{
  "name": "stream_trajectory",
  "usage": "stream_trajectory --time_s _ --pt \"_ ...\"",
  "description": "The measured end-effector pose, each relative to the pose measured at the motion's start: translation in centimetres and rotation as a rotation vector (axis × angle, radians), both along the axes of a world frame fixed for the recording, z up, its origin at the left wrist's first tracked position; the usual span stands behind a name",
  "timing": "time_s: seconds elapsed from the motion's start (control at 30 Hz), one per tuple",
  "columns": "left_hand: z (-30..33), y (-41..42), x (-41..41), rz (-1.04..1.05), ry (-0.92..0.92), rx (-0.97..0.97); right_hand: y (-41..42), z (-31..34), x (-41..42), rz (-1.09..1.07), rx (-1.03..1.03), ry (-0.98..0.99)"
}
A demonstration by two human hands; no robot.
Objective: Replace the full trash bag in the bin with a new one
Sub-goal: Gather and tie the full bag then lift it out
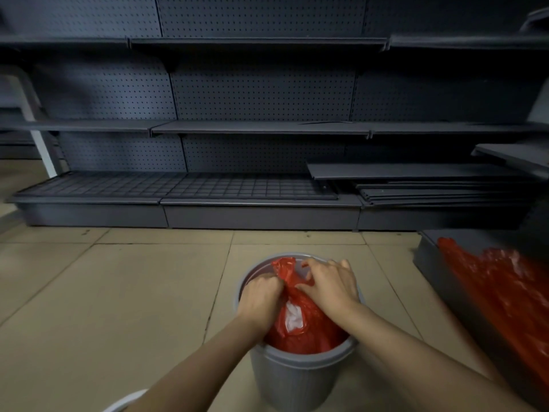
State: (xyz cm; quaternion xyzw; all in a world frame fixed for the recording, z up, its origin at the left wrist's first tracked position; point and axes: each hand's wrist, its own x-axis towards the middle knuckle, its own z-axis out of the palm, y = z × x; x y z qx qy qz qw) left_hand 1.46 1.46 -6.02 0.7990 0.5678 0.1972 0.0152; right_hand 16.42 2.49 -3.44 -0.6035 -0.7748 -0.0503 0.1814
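Head view, lower centre: the left hand (261, 295) is clenched round the gathered neck of the full red plastic trash bag (303, 325), which sits inside the round grey plastic bin (300, 379). The right hand (329, 283) pinches the same neck, fingers curled.

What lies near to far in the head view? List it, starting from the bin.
Grey bin → full red bag inside it → left hand and right hand gripping the bag's neck → tiled floor → dark shelving unit.
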Motion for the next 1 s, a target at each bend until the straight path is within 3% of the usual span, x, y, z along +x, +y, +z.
stream_trajectory --time_s 0.13,0.33,0.6,0.8,0.93,1.0 --pt "0.2 0.0 0.1 0.056 -0.120 -0.036 -0.2 0.0 0.1 0.062 -0.001 0.035" --pt "0.1 -0.1 -0.1 0.075 -0.189 -0.066 -0.8 -0.7 -1.2 0.162 -0.032 -0.071" --pt "0.2 -0.7 0.1 0.006 -0.080 -0.011 -0.7 -0.4 -1.3 0.134 -0.044 -0.172" --pt "0.7 -1.3 0.5 0.014 0.173 0.119 -1.0 -0.2 -1.0 0.148 -0.023 -0.171" --pt "1.1 -1.3 0.6 0.044 0.160 0.101 -1.6 -0.2 -0.6 0.233 0.119 -0.111" --pt "1.0 -1.1 0.5 0.032 0.102 0.063 -1.7 -0.3 -0.4 0.253 0.176 -0.175"
